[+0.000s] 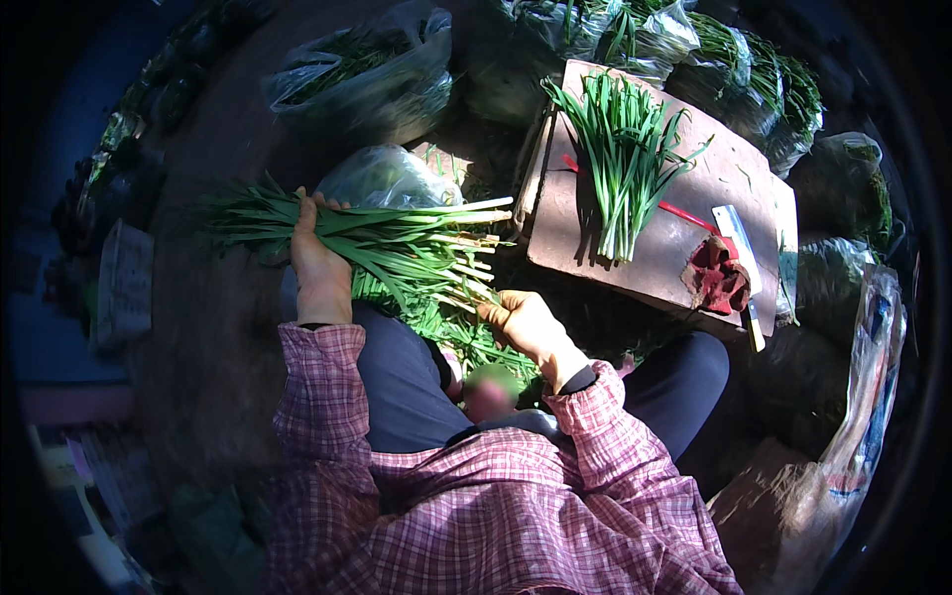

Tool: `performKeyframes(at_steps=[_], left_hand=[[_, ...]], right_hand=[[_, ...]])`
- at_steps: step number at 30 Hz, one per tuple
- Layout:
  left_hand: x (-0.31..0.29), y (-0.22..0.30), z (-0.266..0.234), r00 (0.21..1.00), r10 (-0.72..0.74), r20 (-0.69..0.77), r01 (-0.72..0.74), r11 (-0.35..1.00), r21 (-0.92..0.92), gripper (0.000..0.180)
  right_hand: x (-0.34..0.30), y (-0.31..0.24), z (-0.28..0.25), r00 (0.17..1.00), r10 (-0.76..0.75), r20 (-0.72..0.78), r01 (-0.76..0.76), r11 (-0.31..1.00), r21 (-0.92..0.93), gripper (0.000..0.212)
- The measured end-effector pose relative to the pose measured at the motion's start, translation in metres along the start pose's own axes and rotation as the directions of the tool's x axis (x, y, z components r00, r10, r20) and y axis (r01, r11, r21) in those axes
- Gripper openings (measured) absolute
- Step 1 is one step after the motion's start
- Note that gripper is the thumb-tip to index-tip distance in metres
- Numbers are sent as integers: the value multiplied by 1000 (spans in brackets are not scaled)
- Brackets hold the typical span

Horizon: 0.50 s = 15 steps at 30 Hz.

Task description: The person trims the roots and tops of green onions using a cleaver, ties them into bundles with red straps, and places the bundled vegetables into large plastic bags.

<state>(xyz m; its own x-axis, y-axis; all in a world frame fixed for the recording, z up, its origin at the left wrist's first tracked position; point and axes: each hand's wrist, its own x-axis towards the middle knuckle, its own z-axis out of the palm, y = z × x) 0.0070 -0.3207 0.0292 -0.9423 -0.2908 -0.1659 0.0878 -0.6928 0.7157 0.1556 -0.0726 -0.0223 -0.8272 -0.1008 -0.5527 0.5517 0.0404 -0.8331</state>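
My left hand [319, 263] is closed around a bunch of garlic chives [397, 233], long flat green leaves with pale stalk ends. The leaves stick out to the left and the pale ends point right, held over my lap. At the lower pale ends, the thumb and fingers of my right hand [531, 322] are pinched together on a stalk. Loose green leaves [466, 342] lie below, between my knees. A second bunch of chives [625, 164] rests on a brown board [560, 233] ahead on the right.
On the board lie a cleaver [739, 248], a dark red cloth [716, 278] and a red strip [689, 214]. Clear plastic bags of greens [372, 74] stand around the far side. A crumpled plastic sack [858, 397] is at the right, and a pale crate [124, 283] at the left.
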Motion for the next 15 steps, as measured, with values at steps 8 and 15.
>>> performKeyframes(at_steps=[8,15], left_hand=[[26,33,-37,996,-23,-84,19,998,-52,28],[-2,10,-8,992,-122,-14,122,992,-33,21]], right_hand=[[-27,16,-52,993,-90,-70,88,995,-37,30],[14,-38,-27,964,-139,-228,149,988,26,25]])
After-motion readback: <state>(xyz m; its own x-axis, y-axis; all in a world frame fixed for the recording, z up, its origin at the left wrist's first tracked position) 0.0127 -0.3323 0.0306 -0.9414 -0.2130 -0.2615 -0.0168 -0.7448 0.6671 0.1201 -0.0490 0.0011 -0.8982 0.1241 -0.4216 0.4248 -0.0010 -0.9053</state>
